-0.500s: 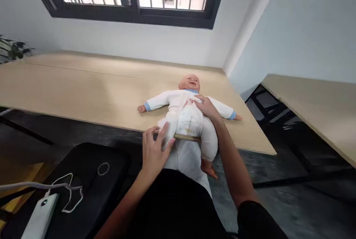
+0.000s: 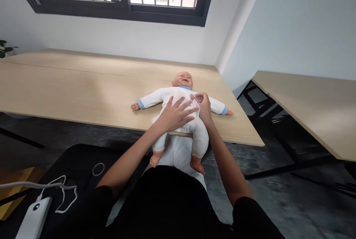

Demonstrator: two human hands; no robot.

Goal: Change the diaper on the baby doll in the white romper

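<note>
A baby doll (image 2: 160, 96) lies on its back at the table's near edge, in a white suit with blue collar and cuffs. A white diaper (image 2: 187, 127) wraps its hips, and its bare-footed legs hang over the edge. My left hand (image 2: 178, 115) rests flat across the front of the diaper, fingers spread. Beside the doll's waist on the right, my right hand (image 2: 204, 105) has its fingers curled in a pinch on the diaper's thin side edge. What lies under my left palm is hidden.
The wooden table (image 2: 91, 90) runs left beneath a barred window (image 2: 164, 9). Another table (image 2: 311, 109) stands at the right. On a black chair (image 2: 83, 165) at the lower left lie a white power bank (image 2: 35, 216), its cable and a bracelet (image 2: 98, 169).
My left hand has moved from beside the doll's leg up onto the diaper's front. My right hand has shifted to the diaper's side and closed there. The view has shifted slightly.
</note>
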